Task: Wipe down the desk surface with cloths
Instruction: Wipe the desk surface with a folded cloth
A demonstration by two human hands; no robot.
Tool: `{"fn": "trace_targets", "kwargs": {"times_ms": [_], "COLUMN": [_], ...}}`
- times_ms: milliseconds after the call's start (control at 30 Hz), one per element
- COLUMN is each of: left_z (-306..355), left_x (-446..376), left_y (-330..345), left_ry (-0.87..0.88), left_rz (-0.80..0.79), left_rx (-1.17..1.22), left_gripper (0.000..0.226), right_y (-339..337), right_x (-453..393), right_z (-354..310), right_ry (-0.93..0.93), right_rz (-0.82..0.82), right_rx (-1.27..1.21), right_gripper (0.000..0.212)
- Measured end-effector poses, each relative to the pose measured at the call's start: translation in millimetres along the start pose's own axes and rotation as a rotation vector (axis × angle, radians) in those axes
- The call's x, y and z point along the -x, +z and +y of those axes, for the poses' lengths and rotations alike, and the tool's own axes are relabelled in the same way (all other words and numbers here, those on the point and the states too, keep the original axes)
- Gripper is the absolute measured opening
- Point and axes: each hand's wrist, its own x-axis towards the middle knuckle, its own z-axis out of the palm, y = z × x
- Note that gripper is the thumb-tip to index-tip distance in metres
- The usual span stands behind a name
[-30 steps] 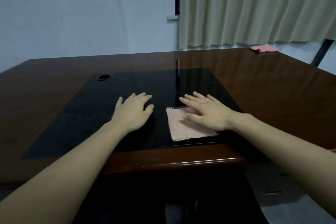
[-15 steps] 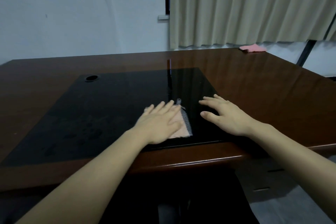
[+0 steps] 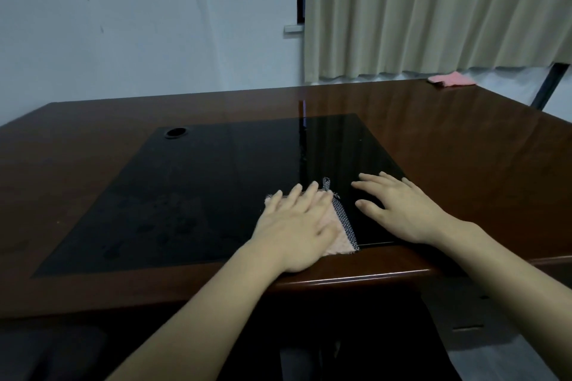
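A pink cloth (image 3: 339, 233) with a grey woven edge lies near the front edge of the desk's black glass panel (image 3: 198, 182). My left hand (image 3: 294, 226) rests flat on the cloth with straight fingers and covers most of it. Just right of the cloth, my right hand (image 3: 399, 207) lies flat on the glass with its fingers spread, touching no cloth. The brown wooden desk (image 3: 464, 158) surrounds the panel.
A second pink cloth (image 3: 452, 79) lies at the far right corner of the desk. A round cable hole (image 3: 175, 132) sits at the panel's far left corner. Smudges mark the glass to the left. A beige curtain (image 3: 433, 9) hangs behind the desk.
My right hand has come off the cloth and moved to the right. My left hand has moved right onto the cloth and now covers it.
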Motion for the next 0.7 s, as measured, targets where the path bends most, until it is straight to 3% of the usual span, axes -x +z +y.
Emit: {"fn": "trace_targets", "kwargs": {"times_ms": [100,200,333,567,700], "left_z": [-20,-65,-77,32,17], "left_x": [5,13,18,31,36], "left_y": [-2,-6,-9,9,8], "left_ry": [-0.027,-0.158,-0.254,0.026,-0.001], "left_rz": [-0.002,-0.005,0.002,0.038,0.022], "left_rx": [-0.019,-0.047,-0.042,0.027,0.021], "left_gripper": [0.067,0.079,0.065,0.064,0.066], "right_y": [1,1,4,3,2], "right_x": [2,4,3,4,4], "right_z": [0,1,-1,-4,-3], "right_ry": [-0.013,-0.017,-0.006,0.003,-0.007], "right_rz": [0.002,0.018,0.024,0.013,0.011], "right_rx": [-0.027,-0.046,-0.060,-0.056,-0.062], "right_gripper": [0.052,0.052,0.052,0.051,0.051]}}
